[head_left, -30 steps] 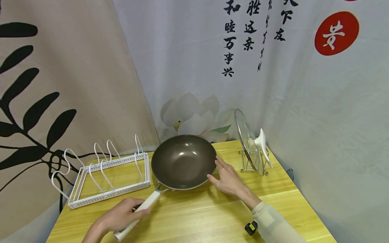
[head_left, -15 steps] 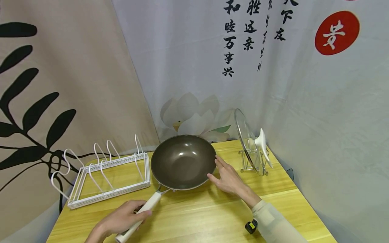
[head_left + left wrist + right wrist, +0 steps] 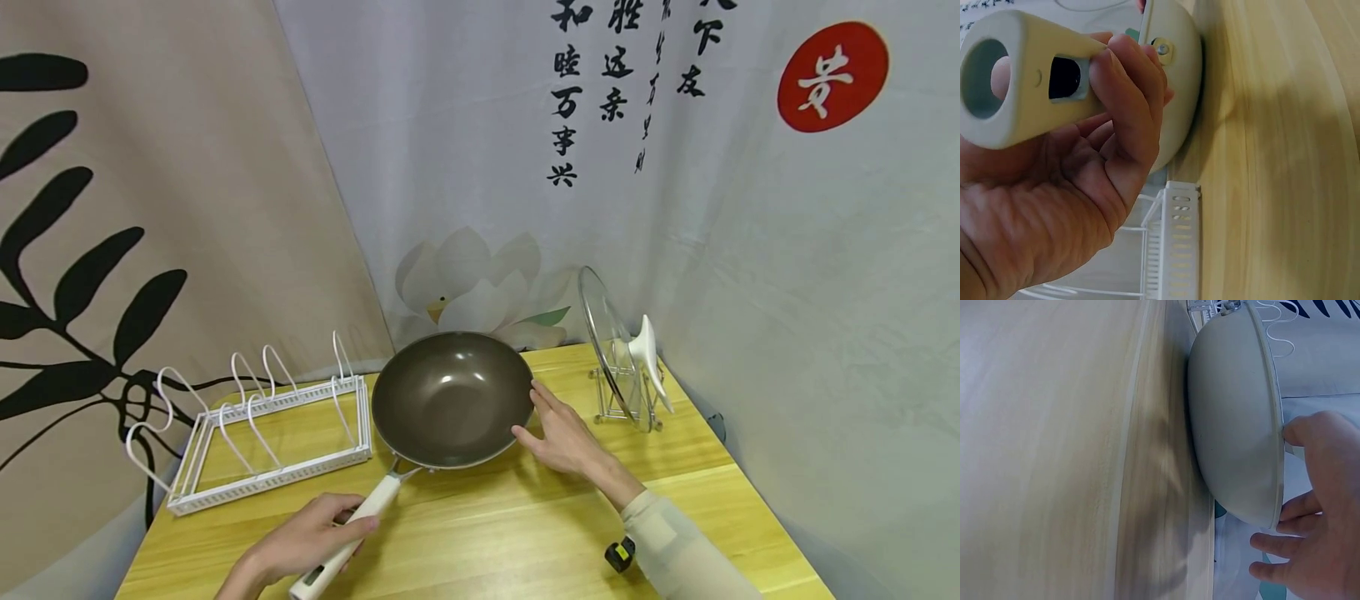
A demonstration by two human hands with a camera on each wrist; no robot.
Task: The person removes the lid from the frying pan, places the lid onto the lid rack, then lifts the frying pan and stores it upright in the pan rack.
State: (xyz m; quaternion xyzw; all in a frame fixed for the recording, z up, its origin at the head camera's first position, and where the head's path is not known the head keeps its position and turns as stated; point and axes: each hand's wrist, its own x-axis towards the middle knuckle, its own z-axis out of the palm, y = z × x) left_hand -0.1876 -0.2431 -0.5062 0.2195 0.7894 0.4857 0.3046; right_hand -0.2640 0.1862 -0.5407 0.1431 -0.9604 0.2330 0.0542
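A wok [image 3: 453, 400] with a dark brown inside and a cream outside sits on the table in the head view. Its off-white handle [image 3: 378, 496] points toward the near left. My left hand [image 3: 307, 537] grips this handle, and the left wrist view shows the fingers curled around it near the hollow end. At the wok's right side, my right hand [image 3: 562, 437] has its fingers spread. In the right wrist view its thumb [image 3: 1297, 431] and some fingertips lie right at the rim of the wok's pale outer wall [image 3: 1235, 419].
A white wire rack [image 3: 270, 475] with upright loops stands left of the wok. To the back right, a small metal stand [image 3: 600, 408] holds a glass lid [image 3: 600, 333] and a white piece [image 3: 645, 350]. A black tape measure [image 3: 620, 554] lies by the right sleeve.
My left hand has shifted slightly to the right, and the handle's end has swung right with it. The right hand stays at the rim almost unmoved.
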